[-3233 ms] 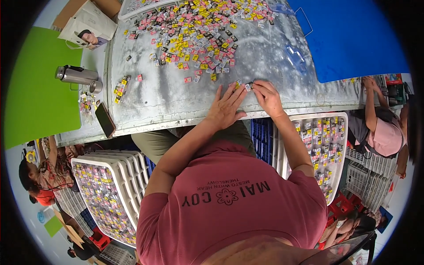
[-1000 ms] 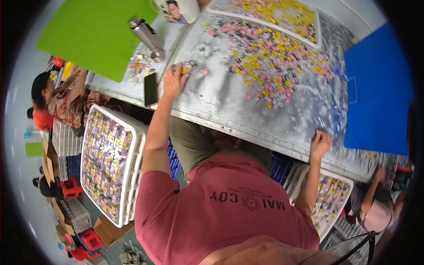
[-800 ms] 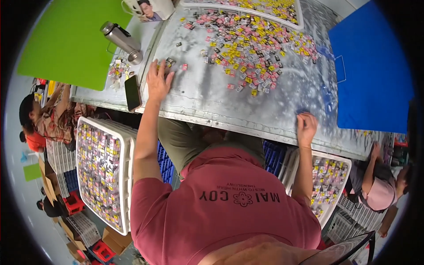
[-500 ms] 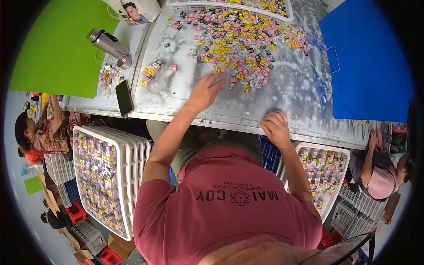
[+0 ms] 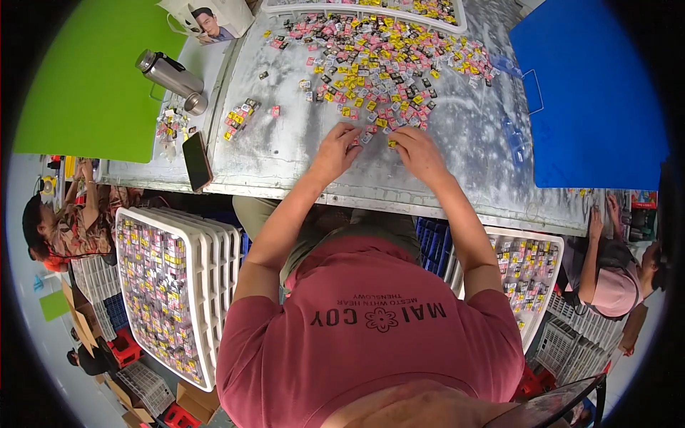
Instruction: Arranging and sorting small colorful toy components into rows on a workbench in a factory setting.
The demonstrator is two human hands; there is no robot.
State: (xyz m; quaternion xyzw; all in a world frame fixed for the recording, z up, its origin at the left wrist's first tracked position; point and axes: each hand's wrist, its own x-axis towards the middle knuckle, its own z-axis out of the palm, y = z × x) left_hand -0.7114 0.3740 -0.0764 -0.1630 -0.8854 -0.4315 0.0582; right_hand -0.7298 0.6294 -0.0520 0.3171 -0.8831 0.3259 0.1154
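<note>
My left hand [image 5: 337, 150] and my right hand [image 5: 419, 151] rest side by side on the grey table [image 5: 285, 146], fingertips at the near edge of a wide scatter of small pink, yellow and black pieces [image 5: 378, 64]. The fingers of both hands are bent over a few pieces right between them [image 5: 371, 135]. Whether either hand pinches a piece is too small to tell. A small separate cluster of pieces [image 5: 239, 118] lies to the left of my left hand.
A black phone [image 5: 197, 160] and a steel flask [image 5: 170, 75] lie at the table's left. A green board [image 5: 85, 78] and a blue board [image 5: 592, 93] flank the table. White trays of pieces [image 5: 164, 285] [image 5: 528, 267] stand at both sides. Other people sit left [image 5: 64, 228] and right [image 5: 614, 278].
My left hand came back from the far left of the table to the middle. My right hand moved up from the table edge to meet it at the pile.
</note>
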